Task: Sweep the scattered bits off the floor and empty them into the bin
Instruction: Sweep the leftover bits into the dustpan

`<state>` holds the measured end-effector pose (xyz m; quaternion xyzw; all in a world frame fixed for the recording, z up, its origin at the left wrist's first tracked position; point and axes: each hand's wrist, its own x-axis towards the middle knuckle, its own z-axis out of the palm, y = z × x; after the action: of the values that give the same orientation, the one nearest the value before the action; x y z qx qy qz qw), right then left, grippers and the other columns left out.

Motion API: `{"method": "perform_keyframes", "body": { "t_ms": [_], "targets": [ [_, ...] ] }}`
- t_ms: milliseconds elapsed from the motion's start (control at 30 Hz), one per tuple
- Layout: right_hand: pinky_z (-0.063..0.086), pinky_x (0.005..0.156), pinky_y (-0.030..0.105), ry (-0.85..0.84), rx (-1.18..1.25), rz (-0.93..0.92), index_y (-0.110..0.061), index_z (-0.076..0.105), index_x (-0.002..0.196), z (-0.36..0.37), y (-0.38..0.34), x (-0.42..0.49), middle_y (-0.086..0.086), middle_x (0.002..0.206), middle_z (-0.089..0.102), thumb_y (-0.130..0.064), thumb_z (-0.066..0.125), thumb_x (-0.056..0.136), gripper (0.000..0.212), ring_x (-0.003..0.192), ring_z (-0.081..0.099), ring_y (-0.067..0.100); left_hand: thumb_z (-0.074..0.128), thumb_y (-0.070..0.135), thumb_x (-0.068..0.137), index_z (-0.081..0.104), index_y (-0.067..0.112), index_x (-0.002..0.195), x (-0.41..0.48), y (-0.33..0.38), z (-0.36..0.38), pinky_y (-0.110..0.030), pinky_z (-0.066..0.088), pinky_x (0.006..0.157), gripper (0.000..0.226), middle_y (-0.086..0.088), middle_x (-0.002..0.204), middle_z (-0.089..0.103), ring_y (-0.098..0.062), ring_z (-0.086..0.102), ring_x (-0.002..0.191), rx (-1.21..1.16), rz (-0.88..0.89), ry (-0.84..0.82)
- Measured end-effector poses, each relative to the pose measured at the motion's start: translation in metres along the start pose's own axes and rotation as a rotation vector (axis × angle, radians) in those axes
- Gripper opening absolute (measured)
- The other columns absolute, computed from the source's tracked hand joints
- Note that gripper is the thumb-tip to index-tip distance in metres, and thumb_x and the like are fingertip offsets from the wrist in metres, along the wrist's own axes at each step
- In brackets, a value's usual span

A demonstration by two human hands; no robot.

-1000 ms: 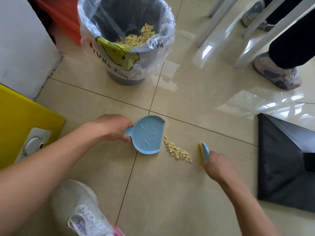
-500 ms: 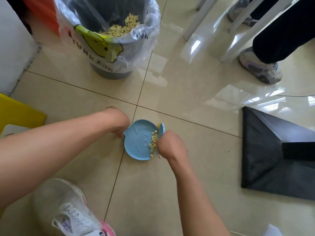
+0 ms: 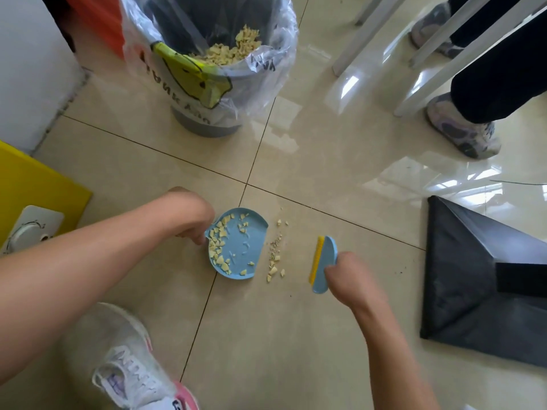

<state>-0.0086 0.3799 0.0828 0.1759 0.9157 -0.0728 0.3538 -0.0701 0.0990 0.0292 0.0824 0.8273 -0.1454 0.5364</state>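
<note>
A person's left hand point(image 3: 189, 216) is gripping the handle of a small light-blue plastic dustpan point(image 3: 236, 244) lying flat on the glossy beige tiled floor point(image 3: 325, 161), its open lip facing right. The right hand point(image 3: 346, 273) is closing around a small blue hand brush with yellow bristles point(image 3: 322, 263), held just above the tile and well apart from the pan's edge. Pale yellow crumbled bits point(image 3: 217, 247) are sitting inside the pan; a thin line of leftover bits point(image 3: 275, 255) is lying between pan lip and brush. Beyond the hands, open tile is leading to the grey bin lined with a clear plastic bag point(image 3: 213, 69). A black wedge-shaped object point(image 3: 479, 279) is bounding the right side.
</note>
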Motion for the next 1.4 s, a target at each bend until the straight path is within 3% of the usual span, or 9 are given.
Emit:
{"method": "perform_keyframes", "body": {
  "t_ms": [133,300,500,633,800,867,1000,1200,1400],
  "targets": [
    [0.043,0.069,0.031,-0.051,-0.098,-0.006,-0.011,0.058,0.095,0.020,-0.020,0.000,0.014,0.102,0.068,-0.014,0.048,0.085,0.014,0.095,0.065,0.034,0.052,0.046,0.100,0.058,0.022,0.086,-0.007,0.011,0.002,-0.030,0.045,0.076,0.029,0.007,0.076,0.056,-0.021,0.060,0.085,0.009,-0.026,0.062],
    [0.037,0.050,0.027,-0.130,0.150,-0.154,-0.012,0.048,0.064,0.040,-0.070,-0.007,0.003,0.060,0.052,-0.013,0.047,0.078,0.014,0.056,0.053,0.026,0.050,0.045,0.101,0.061,0.027,0.111,-0.015,0.021,0.003,-0.030,0.044,0.079,0.023,0.008,0.096,0.060,-0.020,0.059,0.089,0.031,0.004,0.046],
    [0.035,0.048,0.029,-0.035,0.293,-0.198,-0.010,0.047,0.061,0.025,-0.063,-0.017,-0.004,0.051,0.044,-0.017,0.045,0.068,0.010,0.048,0.040,0.021,0.053,0.043,0.100,0.061,0.020,0.083,-0.016,0.005,0.008,-0.031,0.045,0.077,0.030,0.006,0.071,0.055,-0.021,0.060,0.083,-0.026,-0.004,0.010],
    [0.047,0.060,0.033,0.093,0.124,-0.124,-0.011,0.061,0.078,0.002,-0.041,-0.004,0.005,0.070,0.062,-0.017,0.046,0.076,0.017,0.069,0.062,0.031,0.054,0.033,0.099,0.074,0.016,0.120,-0.023,-0.014,0.019,-0.030,0.043,0.073,0.033,0.003,0.087,0.063,-0.023,0.056,0.079,-0.085,0.003,-0.053],
    [0.046,0.067,0.032,0.160,-0.165,-0.089,-0.013,0.062,0.095,-0.023,-0.055,0.030,0.009,0.089,0.065,-0.012,0.049,0.080,0.020,0.081,0.061,0.033,0.057,0.015,0.100,0.065,0.015,0.130,-0.023,-0.013,0.039,-0.031,0.041,0.071,0.031,0.004,0.074,0.050,-0.021,0.053,0.078,-0.133,0.040,-0.071],
    [0.041,0.066,0.031,0.164,-0.253,-0.129,-0.016,0.057,0.093,-0.025,-0.072,0.038,0.007,0.091,0.065,-0.011,0.050,0.082,0.014,0.079,0.057,0.031,0.056,0.015,0.101,0.065,0.017,0.132,-0.023,-0.007,0.045,-0.030,0.041,0.069,0.032,0.004,0.069,0.047,-0.017,0.049,0.062,-0.156,0.056,-0.070],
    [0.040,0.068,0.031,0.113,-0.391,-0.233,-0.021,0.060,0.104,-0.008,-0.101,0.031,0.007,0.099,0.066,-0.011,0.050,0.085,0.024,0.082,0.056,0.031,0.055,0.014,0.099,0.071,0.020,0.106,-0.023,0.005,0.052,-0.030,0.040,0.067,0.018,0.001,0.062,0.048,-0.016,0.041,0.049,-0.239,0.054,-0.049],
    [0.032,0.047,0.025,-0.119,-0.096,-0.345,-0.008,0.051,0.065,0.006,-0.101,0.004,0.001,0.056,0.046,-0.012,0.051,0.073,0.009,0.054,0.045,0.023,0.054,0.012,0.097,0.052,0.013,0.075,-0.023,0.011,0.056,-0.031,0.041,0.067,0.022,-0.001,0.061,0.047,-0.017,0.040,0.049,-0.294,0.019,-0.003],
    [0.031,0.049,0.028,-0.045,0.193,-0.247,-0.006,0.072,0.088,-0.014,-0.056,-0.026,-0.004,0.051,0.040,-0.018,0.054,0.076,0.025,0.047,0.035,0.015,0.053,0.027,0.100,0.046,0.017,0.072,-0.023,0.000,0.063,-0.030,0.041,0.063,0.030,0.002,0.064,0.050,-0.016,0.045,0.052,-0.410,0.056,0.037]
  ]
}}
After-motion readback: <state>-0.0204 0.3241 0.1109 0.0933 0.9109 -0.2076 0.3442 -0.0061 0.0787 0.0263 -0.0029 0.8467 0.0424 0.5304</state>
